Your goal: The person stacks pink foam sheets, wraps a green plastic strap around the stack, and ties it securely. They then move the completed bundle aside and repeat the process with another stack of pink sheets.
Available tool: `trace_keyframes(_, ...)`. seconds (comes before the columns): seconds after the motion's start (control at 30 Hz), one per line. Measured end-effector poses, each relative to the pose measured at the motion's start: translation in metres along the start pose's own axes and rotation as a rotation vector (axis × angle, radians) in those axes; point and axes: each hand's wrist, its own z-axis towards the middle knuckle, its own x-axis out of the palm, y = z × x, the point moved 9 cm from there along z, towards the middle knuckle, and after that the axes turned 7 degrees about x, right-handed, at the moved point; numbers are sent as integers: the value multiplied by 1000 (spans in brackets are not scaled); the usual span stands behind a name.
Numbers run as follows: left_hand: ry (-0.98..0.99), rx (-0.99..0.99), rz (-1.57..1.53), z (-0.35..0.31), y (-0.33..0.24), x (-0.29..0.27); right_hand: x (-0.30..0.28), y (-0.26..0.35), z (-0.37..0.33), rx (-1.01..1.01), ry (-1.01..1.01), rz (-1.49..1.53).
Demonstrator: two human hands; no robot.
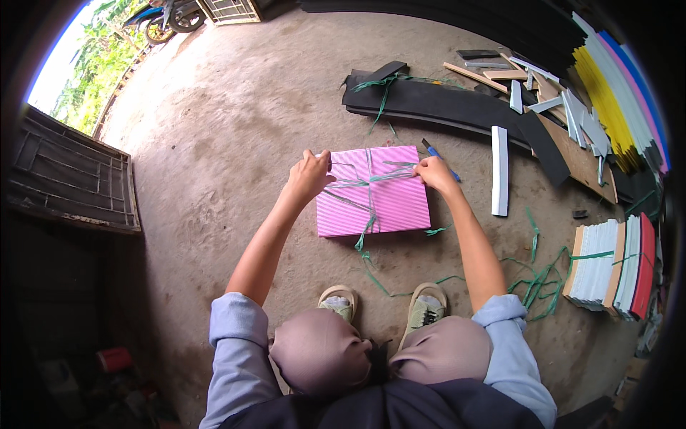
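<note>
A bundle of pink, fine-ribbed sheets (404, 211) lies flat on the floor in front of my feet. Green plastic string (370, 204) runs across it both ways and meets near the middle, with a loose tail hanging off the near edge. At the bundle's upper left edge my left hand (311, 175) is closed where strands of the string reach it; its fingertips are partly hidden. My right hand (434, 174) pinches the string at the right edge. Just beyond that hand rests a blue utility knife (441, 159).
Dark foam strips (436, 100) and a heap of offcuts (572, 118) lie at the far right. A white strip (499, 171) is nearer. On the right stands a tied stack of sheets (604, 264), with tangled green string (547, 286) beside it. A slatted panel (78, 171) is at left.
</note>
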Motion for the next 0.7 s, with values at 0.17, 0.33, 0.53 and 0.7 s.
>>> trace_keyframes(0.17,-52,127,443,-2,-32,-2,-9,-39,14,84,-112,-95)
trace_keyframes(0.33,-83,-202,-1219,5,12,-9,7,-29,4,98,80,415)
trace_keyframes(0.53,73,31,-1261,1,-27,-51,9,-4,-12,96,220,638)
trace_keyframes(0.7,114,56,-870,-8,-24,-69,13,6,-18,96,218,684)
